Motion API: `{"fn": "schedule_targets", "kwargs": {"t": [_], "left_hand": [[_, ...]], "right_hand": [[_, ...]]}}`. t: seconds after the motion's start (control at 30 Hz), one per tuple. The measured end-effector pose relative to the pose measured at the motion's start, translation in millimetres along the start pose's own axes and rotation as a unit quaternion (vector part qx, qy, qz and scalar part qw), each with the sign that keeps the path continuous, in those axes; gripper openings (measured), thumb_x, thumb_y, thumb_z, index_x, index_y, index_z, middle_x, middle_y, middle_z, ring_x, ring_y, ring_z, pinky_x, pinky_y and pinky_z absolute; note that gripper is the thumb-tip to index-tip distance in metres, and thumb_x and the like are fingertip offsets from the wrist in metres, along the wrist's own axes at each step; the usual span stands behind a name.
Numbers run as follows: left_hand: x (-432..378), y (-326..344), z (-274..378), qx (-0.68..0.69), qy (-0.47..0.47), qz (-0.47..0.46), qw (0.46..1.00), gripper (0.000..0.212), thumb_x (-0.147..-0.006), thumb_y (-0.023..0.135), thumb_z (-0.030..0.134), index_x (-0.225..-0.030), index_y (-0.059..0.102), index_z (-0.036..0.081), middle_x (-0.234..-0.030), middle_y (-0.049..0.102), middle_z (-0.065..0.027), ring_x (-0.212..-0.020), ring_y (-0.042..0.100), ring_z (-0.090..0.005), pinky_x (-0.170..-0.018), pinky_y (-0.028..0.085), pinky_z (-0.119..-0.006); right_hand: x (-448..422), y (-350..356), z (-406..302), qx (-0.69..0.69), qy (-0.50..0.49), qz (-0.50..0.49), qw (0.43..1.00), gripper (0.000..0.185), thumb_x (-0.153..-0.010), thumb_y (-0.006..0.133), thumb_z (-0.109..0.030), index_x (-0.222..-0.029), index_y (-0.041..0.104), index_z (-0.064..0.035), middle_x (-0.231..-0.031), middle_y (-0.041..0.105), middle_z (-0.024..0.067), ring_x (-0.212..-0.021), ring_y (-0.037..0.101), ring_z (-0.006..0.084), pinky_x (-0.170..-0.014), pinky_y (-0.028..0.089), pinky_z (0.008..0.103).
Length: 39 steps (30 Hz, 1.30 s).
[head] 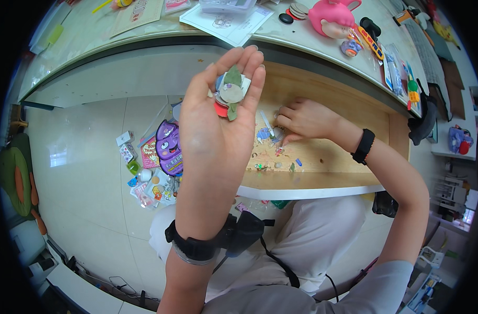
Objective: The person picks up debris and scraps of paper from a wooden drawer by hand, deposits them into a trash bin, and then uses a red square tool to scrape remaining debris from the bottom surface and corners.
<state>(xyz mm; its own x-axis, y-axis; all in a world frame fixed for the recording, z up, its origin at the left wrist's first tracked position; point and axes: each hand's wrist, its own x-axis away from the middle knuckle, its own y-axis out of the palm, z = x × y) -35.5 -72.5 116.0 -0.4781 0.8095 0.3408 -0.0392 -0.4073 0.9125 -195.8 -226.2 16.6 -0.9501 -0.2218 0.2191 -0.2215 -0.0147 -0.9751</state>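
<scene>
My left hand (223,106) is palm up, fingers slightly curled, above the left part of a pulled-out wooden drawer (341,178). On its palm lies a small pile: green leaves (233,76), a pale round disc (231,94), a red piece (221,110) and white bits. My right hand (299,119) reaches into the drawer, fingers bent down at small scraps; whether it grips one is hidden. Beside its fingers lie a white strip (267,121) and a blue piece (263,134). Nearer the drawer front are a small blue piece (299,162), a leaf (292,167) and crumbs.
Above the drawer, the desk top (93,41) holds a pink figurine (333,17), papers (227,25), discs (298,10) and a yellow-orange tool (370,42). On the floor at left lie a purple gummy package (169,149), small boxes (128,152) and wrappers. The drawer's white front edge (309,193) is above my knees.
</scene>
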Motion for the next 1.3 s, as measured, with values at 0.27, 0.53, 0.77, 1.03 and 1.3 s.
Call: {"fn": "schedule_targets", "kwargs": {"t": [0.27, 0.53, 0.77, 1.03, 1.3], "left_hand": [[-2.0, -0.9, -1.7, 0.006, -0.007, 0.0, 1.0, 0.03, -0.091, 0.033, 0.01, -0.105, 0.045, -0.013, -0.109, 0.052, -0.0215, -0.103, 0.053, -0.0263, -0.092, 0.044, -0.034], [-1.3, -1.6, -0.3, 0.003, -0.003, 0.002, 1.0, 0.029, -0.09, 0.034, 0.01, -0.104, 0.046, -0.013, -0.108, 0.052, -0.0209, -0.102, 0.053, -0.0258, -0.091, 0.045, -0.034], [0.6, -0.1, 0.6, 0.006, -0.008, 0.007, 1.0, 0.029, -0.09, 0.035, 0.01, -0.105, 0.045, -0.013, -0.108, 0.052, -0.0213, -0.102, 0.053, -0.026, -0.091, 0.045, -0.034], [3.6, 1.1, 2.1, -0.006, -0.002, 0.004, 1.0, 0.029, -0.09, 0.035, 0.011, -0.104, 0.047, -0.012, -0.107, 0.053, -0.0204, -0.101, 0.053, -0.0251, -0.091, 0.045, -0.033], [3.6, -2.0, 1.9, -0.02, -0.021, 0.02, 0.999, 0.03, -0.089, 0.037, 0.01, -0.108, 0.043, -0.012, -0.111, 0.05, -0.0224, -0.105, 0.052, -0.0275, -0.093, 0.043, -0.035]], "right_hand": [[-18.4, 7.8, -5.2, 0.059, 0.005, 0.002, 0.998, 0.058, -0.07, 0.051, -0.059, -0.09, 0.047, -0.0048, -0.085, 0.051, 0.0081, -0.072, 0.055, 0.0223, -0.066, 0.043, 0.0324], [-25.4, 14.4, -13.9, 0.045, 0.004, -0.009, 0.999, 0.04, -0.081, 0.046, -0.047, -0.082, 0.046, -0.0073, -0.077, 0.049, 0.0066, -0.069, 0.054, 0.0223, -0.063, 0.043, 0.0334], [-22.8, 16.6, -19.2, 0.037, -0.011, 0.021, 0.999, 0.027, -0.083, 0.049, -0.033, -0.077, 0.047, -0.0068, -0.073, 0.051, 0.006, -0.066, 0.056, 0.0222, -0.063, 0.045, 0.0336], [-22.8, 14.9, -18.5, 0.017, 0.003, 0.012, 1.0, 0.022, -0.083, 0.049, -0.028, -0.079, 0.049, -0.006, -0.073, 0.054, 0.0076, -0.066, 0.057, 0.0231, -0.065, 0.046, 0.0341], [-13.5, -26.2, -21.5, -0.057, 0.116, 0.007, 0.992, 0.017, -0.082, 0.051, -0.024, -0.081, 0.049, -0.0073, -0.076, 0.055, 0.0085, -0.066, 0.057, 0.0253, -0.061, 0.045, 0.0353]]}}
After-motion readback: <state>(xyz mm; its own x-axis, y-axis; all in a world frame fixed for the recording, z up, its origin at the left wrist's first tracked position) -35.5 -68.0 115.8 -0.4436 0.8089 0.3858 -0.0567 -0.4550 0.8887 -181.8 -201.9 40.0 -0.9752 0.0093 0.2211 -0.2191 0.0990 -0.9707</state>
